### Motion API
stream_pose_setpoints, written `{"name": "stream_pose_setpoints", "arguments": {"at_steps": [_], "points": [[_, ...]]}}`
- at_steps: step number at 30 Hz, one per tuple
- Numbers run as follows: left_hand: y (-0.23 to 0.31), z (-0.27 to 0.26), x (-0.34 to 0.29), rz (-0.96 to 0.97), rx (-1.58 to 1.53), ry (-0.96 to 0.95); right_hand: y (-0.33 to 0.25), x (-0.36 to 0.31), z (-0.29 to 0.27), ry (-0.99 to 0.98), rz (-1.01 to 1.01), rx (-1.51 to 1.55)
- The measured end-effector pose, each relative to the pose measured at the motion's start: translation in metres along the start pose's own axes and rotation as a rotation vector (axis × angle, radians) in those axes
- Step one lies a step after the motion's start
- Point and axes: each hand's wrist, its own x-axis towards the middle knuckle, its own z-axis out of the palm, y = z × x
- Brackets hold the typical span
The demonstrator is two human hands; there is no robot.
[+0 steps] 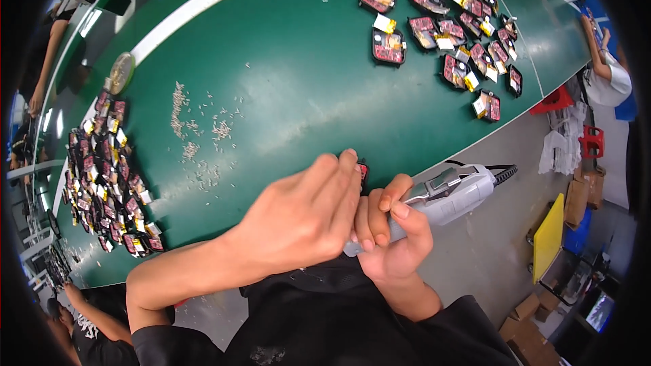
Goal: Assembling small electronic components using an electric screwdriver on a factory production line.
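My right hand (393,230) has its fingers wrapped round a grey-white electric screwdriver (451,196), held tilted over the table's near edge. The screwdriver's cord end points right, and its pale nose shows beneath my fingers. My left hand (298,207) reaches across from the left, back upward, its fingers bent and pressed together against the right hand's fingers. What it grips, if anything, is hidden. Just past its fingertips shows the edge of a small black case with a red circuit board (365,173). Loose small screws (180,112) lie scattered on the green table to the left.
The green table (291,47) spans the view. Many similar black cases with red boards and silvery battery packs stand at the far right (454,30) and in a dense pile at left (105,183). A round clear dish (122,73) sits near the far-left edge. Other people work around.
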Motion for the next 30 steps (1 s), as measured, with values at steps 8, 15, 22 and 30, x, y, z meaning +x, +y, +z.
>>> {"name": "stream_pose_setpoints", "arguments": {"at_steps": [8,15,22,30], "points": [[-0.005,0.005,0.005,-0.036,-0.031,0.022,-0.004,0.003,-0.002,-0.029,-0.02,-0.057],[0.004,0.008,0.004,0.009,0.126,0.019,-0.005,0.005,-0.004,-0.029,-0.006,-0.008],[0.003,0.008,-0.003,0.005,0.069,-0.025,-0.05,0.012,0.001,-0.251,0.009,-0.05],[0.006,0.011,-0.01,0.042,0.163,-0.056,-0.097,0.061,0.03,-0.377,-0.252,-0.323]]}}
